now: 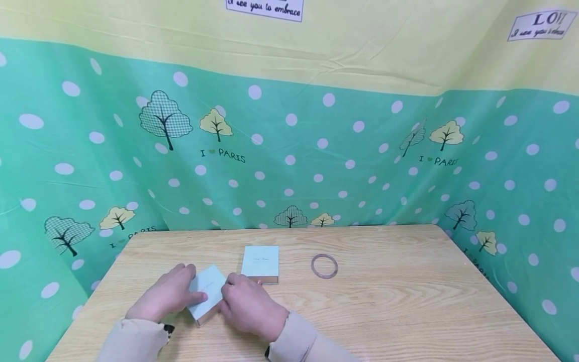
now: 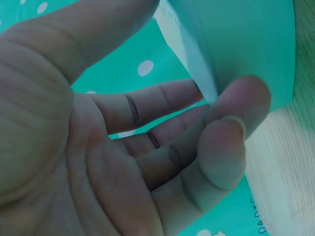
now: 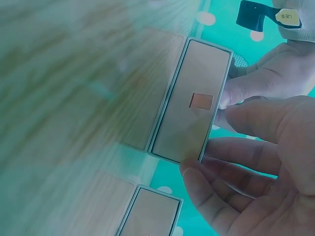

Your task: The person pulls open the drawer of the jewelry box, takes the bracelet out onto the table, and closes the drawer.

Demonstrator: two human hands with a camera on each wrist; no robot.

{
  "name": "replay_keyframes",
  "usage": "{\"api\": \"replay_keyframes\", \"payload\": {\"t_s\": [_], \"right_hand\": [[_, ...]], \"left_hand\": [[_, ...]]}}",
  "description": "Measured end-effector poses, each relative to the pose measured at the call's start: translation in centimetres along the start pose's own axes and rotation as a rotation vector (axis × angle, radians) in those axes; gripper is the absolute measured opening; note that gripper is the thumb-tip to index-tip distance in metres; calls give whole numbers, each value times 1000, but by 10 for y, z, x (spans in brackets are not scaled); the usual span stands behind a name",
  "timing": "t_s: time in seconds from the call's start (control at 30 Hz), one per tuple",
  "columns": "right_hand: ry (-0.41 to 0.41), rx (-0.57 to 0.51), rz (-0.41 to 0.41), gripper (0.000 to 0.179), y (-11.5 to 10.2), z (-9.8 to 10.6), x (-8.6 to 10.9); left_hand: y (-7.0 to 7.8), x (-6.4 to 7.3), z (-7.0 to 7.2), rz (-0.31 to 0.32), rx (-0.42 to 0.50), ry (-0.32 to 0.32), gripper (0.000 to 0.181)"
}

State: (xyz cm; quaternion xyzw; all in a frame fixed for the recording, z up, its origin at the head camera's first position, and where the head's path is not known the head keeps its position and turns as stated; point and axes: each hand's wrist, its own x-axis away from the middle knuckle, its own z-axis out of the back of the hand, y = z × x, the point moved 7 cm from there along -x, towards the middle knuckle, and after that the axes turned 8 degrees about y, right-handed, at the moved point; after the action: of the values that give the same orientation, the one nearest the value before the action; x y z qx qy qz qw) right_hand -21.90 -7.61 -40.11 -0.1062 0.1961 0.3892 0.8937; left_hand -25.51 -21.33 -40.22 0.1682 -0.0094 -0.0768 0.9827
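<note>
A pale blue small drawer-style box lies at an angle on the table between both hands. My left hand grips its left part, thumb on the top face and fingers along the far side. On the opposite side, my right hand holds the box's edge with curled fingers. In the right wrist view the box's beige end panel shows a small pinkish tab; right fingertips touch its lower corner. The left wrist view shows a plain pale face of the box at the left fingertips.
A second pale blue box with small lettering stands just behind the right hand. Farther right lies a purplish-grey ring-shaped bangle. The wooden table ends at a green and yellow patterned curtain.
</note>
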Motion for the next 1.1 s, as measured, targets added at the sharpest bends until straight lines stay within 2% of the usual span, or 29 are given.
{"api": "replay_keyframes", "payload": {"t_s": [0.5, 0.7, 1.1], "right_hand": [[16, 31, 35, 9, -1, 0, 2], [18, 27, 32, 9, -1, 0, 2], [-42, 16, 1, 10, 3, 0, 4]], "left_hand": [[0, -2, -1, -14, 2, 4, 56], [0, -1, -1, -2, 20, 0, 56], [1, -2, -3, 17, 22, -38, 55]]}}
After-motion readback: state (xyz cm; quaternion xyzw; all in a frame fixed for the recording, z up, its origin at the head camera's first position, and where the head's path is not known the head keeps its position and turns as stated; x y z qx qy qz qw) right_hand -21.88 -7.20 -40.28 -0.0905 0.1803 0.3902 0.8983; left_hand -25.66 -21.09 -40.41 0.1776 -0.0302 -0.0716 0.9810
